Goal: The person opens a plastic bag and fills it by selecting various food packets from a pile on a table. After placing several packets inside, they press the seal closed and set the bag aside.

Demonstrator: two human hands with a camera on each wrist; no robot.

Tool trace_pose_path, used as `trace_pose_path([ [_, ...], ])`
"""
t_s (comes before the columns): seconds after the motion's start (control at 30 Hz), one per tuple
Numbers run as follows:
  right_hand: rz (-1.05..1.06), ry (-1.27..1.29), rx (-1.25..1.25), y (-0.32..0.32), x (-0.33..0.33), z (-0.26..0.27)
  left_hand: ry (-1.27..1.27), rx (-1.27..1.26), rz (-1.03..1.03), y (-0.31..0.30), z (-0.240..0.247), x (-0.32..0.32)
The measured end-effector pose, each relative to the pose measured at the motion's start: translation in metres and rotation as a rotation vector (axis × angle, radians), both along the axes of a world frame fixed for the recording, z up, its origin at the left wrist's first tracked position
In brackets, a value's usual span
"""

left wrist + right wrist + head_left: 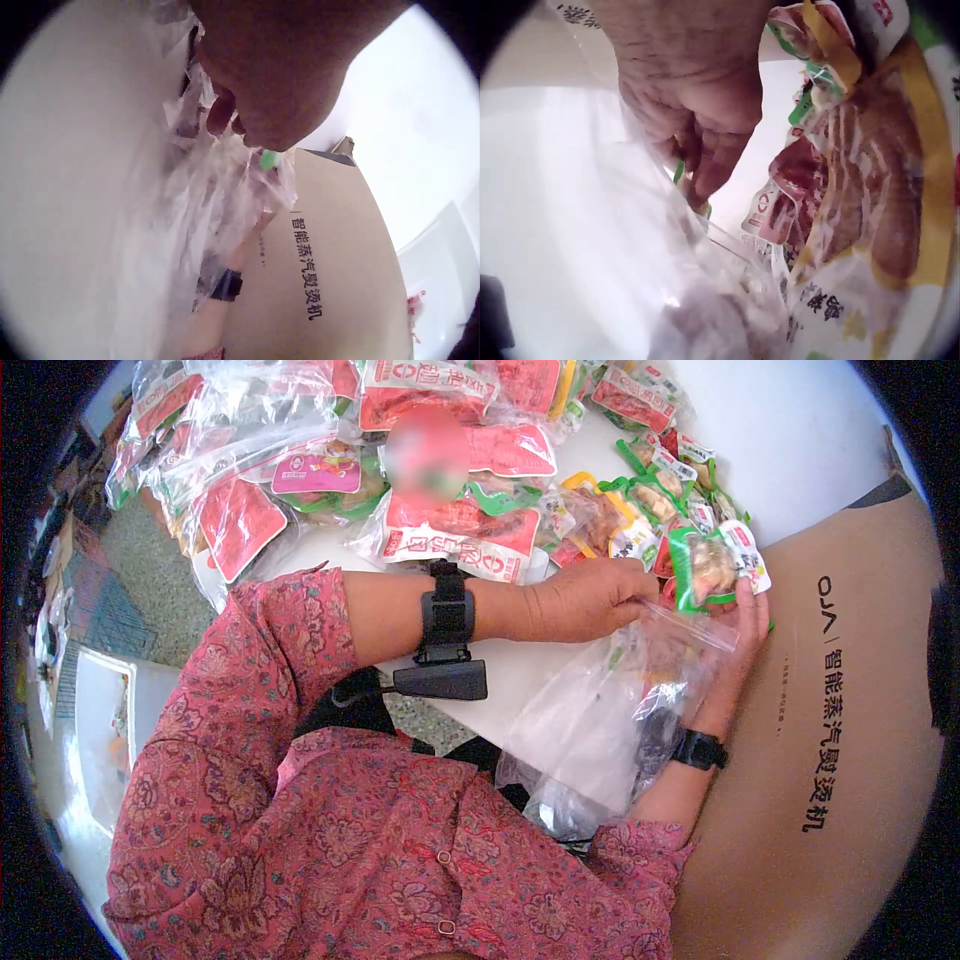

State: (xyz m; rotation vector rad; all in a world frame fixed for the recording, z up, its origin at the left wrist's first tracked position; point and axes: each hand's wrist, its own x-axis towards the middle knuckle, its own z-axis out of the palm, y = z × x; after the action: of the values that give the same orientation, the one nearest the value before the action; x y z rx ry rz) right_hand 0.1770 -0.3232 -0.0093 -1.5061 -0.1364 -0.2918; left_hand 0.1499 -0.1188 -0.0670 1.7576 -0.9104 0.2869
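My left hand (592, 598) reaches across from the left and pinches the upper edge of a clear plastic bag (590, 725). The bag hangs below it, overlapping my right forearm in the head view. My right hand (748, 628) holds a small green-edged snack pack (708, 568) with pale brown food inside, just above the bag's top edge. In the right wrist view, the curled fingers (724, 161) have bits of green showing beside them. The left wrist view has my left hand (270, 82) over the crumpled plastic, which hides part of the fingertips.
Large clear bags with red-labelled packs (460, 535) crowd the white table (480, 695). Several small snack packs (660, 495) lie beyond my hands, beside a yellow-edged pack (600, 520) of brown meat. A tall cardboard box (810, 690) stands close along the right.
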Motion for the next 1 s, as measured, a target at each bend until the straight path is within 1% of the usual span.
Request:
trace_pose_path([
  [0.03,0.079,0.010,0.025,0.002,-0.002,0.001,-0.020,0.014,0.032,0.001,0.004,-0.002],
  [0.07,0.080,0.010,0.027,0.003,-0.001,0.001,-0.020,0.017,0.033,0.002,0.008,-0.004],
  [0.13,0.152,-0.103,-0.263,0.004,-0.001,-0.001,-0.101,-0.074,0.063,0.004,0.017,-0.009],
  [0.27,0.228,-0.022,-0.265,-0.003,-0.009,0.006,-0.156,-0.049,0.136,0.013,0.032,-0.003],
  [0.33,0.392,0.211,-0.142,-0.005,-0.019,0.012,-0.248,-0.027,0.200,0.017,0.035,0.002],
  [0.37,0.393,0.210,-0.140,-0.008,-0.018,0.010,-0.249,-0.025,0.201,0.018,0.035,0.003],
  [0.43,0.346,0.292,-0.009,-0.010,-0.017,0.006,-0.294,-0.016,0.183,0.018,0.034,0.004],
  [0.57,0.378,0.385,0.020,0.003,-0.031,0.004,-0.341,-0.007,0.163,0.016,0.033,0.003],
  [0.63,0.540,0.599,-0.276,0.013,-0.035,0.012,-0.328,-0.028,0.179,0.017,0.036,0.000],
  [0.67,0.546,0.508,-0.357,0.022,-0.043,0.011,-0.329,-0.028,0.178,0.018,0.036,-0.001],
  [0.7,0.544,0.506,-0.358,0.021,-0.040,0.011,-0.306,0.005,0.168,0.019,0.035,-0.001],
  [0.77,0.924,0.578,-0.483,0.018,-0.032,0.008,-0.287,0.032,0.157,0.017,0.032,-0.001],
  [0.8,0.865,0.573,-0.441,0.020,-0.038,0.004,-0.293,0.018,0.123,0.014,0.027,-0.001],
  [0.83,0.864,0.571,-0.445,0.025,-0.044,0.002,-0.297,0.006,0.089,0.013,0.027,-0.002],
  [0.9,0.744,0.323,-0.235,0.037,-0.052,-0.005,-0.263,0.033,0.085,0.014,0.026,-0.004],
  [0.93,0.750,0.327,-0.232,0.033,-0.045,-0.014,-0.280,0.016,0.119,0.014,0.026,-0.004],
  [1.0,0.686,0.153,-0.581,0.022,-0.026,-0.037,-0.286,0.006,0.155,0.015,0.026,-0.004],
])
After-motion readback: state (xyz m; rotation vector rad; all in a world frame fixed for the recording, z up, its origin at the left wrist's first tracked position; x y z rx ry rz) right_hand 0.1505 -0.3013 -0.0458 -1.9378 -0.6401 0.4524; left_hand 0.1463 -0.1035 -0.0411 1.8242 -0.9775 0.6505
